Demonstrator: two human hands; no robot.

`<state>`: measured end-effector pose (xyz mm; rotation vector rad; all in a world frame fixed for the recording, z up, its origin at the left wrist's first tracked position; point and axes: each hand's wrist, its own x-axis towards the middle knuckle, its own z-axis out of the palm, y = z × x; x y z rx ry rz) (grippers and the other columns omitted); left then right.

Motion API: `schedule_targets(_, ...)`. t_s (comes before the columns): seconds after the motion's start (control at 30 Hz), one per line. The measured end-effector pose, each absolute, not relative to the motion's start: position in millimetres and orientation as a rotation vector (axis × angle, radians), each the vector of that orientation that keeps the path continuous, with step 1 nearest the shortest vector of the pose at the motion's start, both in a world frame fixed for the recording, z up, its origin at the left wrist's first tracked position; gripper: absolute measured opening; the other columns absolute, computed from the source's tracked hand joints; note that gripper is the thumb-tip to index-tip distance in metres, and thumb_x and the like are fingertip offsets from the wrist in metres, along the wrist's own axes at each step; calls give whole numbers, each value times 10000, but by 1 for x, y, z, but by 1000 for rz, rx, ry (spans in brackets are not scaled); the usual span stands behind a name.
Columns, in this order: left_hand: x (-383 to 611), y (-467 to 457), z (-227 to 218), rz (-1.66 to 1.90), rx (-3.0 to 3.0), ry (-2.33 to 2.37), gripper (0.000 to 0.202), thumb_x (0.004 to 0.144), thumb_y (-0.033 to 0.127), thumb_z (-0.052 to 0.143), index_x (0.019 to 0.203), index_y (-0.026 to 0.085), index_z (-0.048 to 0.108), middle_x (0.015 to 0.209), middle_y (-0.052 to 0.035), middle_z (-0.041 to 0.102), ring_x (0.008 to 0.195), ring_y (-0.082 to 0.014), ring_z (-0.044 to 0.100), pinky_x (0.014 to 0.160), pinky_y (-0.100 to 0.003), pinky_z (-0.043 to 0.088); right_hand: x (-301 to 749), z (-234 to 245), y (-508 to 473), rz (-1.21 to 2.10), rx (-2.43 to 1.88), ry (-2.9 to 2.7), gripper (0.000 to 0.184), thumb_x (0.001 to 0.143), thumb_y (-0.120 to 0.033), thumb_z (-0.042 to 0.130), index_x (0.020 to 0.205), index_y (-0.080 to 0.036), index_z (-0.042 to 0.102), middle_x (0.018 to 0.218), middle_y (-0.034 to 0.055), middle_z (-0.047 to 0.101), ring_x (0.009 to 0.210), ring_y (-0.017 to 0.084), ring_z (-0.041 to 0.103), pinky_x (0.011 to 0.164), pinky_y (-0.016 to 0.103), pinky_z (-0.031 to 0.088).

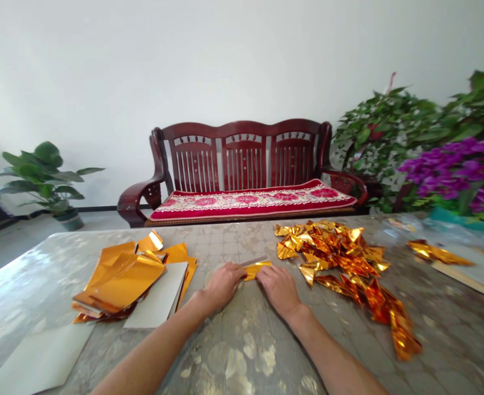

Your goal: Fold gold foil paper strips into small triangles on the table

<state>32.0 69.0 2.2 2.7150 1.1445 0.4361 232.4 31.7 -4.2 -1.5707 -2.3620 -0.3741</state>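
Note:
A small strip of gold foil paper [253,271], partly folded, lies on the table between my two hands. My left hand [224,284] has its fingers closed on the strip's left end. On the right end, my right hand [280,288] grips it with curled fingers. My fingertips hide both ends, and a pale edge shows along the far side. To the left is an untidy stack of flat gold foil sheets [122,280], some with their white backs up. Right of my hands spreads a heap of folded gold foil pieces [341,249].
The table [225,351] has a patterned grey cover. A pale sheet [40,356] lies at its left front. One folded foil piece [439,253] rests by a board [476,274] at the right. Beyond stand a wooden bench [242,159], a potted plant [48,175] and purple flowers [460,167].

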Motion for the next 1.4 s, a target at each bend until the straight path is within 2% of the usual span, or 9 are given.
schedule_targets(0.27, 35, 72, 15, 170, 2921, 1125, 149, 924, 208, 542, 949, 203, 688, 949, -64, 712, 935, -214, 633, 840, -304, 479, 223, -5, 35, -445, -1574, -2386, 160, 945, -123, 523, 880, -189, 654, 892, 63, 669, 850, 220, 570, 703, 340, 345)
schedule_targets(0.47, 42, 73, 12, 58, 3098, 1075, 139, 904, 136, 535, 917, 152, 673, 891, -108, 704, 866, -235, 645, 807, -348, 480, 221, -9, 38, -468, -1610, -2351, 140, 931, -111, 528, 876, -182, 635, 897, 69, 656, 854, 230, 561, 704, 344, 348)
schedule_targets(0.63, 49, 67, 1, 186, 3075, 1193, 153, 917, 147, 514, 872, 149, 660, 826, -104, 698, 838, -233, 648, 795, -353, 466, 226, -7, 32, -334, -1583, -2282, 121, 922, -134, 529, 886, -193, 628, 919, 60, 646, 896, 218, 544, 740, 328, 359)
schedule_targets(0.8, 56, 55, -3, 454, 2831, 1332, 310, 988, 293, 421, 847, 195, 679, 783, -61, 704, 770, -182, 651, 754, -297, 453, 231, -3, 25, -168, -1493, -2237, 80, 915, -241, 579, 949, -232, 651, 974, 32, 643, 957, 211, 532, 814, 325, 370)
schedule_targets(0.93, 54, 53, 1, 566, 2614, 1306, 315, 983, 329, 429, 878, 215, 702, 839, -41, 714, 825, -164, 650, 762, -255, 463, 233, -4, 30, -132, -1495, -2240, 148, 945, -272, 556, 870, -224, 674, 917, 27, 651, 918, 199, 552, 779, 315, 388)
schedule_targets(1.03, 45, 58, -1, 689, 2547, 1250, 276, 951, 194, 440, 1003, 230, 709, 983, -36, 714, 951, -164, 634, 857, -264, 470, 235, -5, 34, -72, -1500, -2192, 146, 945, -247, 559, 879, -227, 687, 915, 18, 658, 918, 187, 563, 793, 298, 406)
schedule_targets(1.13, 38, 63, -8, 718, 2540, 1216, 331, 899, 107, 471, 1066, 252, 717, 1101, -26, 696, 1029, -168, 614, 924, -283, 464, 235, -5, 35, -12, -1496, -2164, 139, 943, -227, 561, 894, -231, 691, 925, 15, 657, 930, 181, 566, 810, 287, 414)
schedule_targets(1.4, 39, 66, -12, 714, 2483, 1259, 243, 903, 196, 536, 997, 259, 751, 1069, -28, 714, 1000, -186, 628, 932, -328, 465, 233, -4, 35, -73, -1568, -2147, 186, 962, -252, 521, 857, -217, 671, 909, 29, 653, 902, 185, 575, 782, 292, 403)
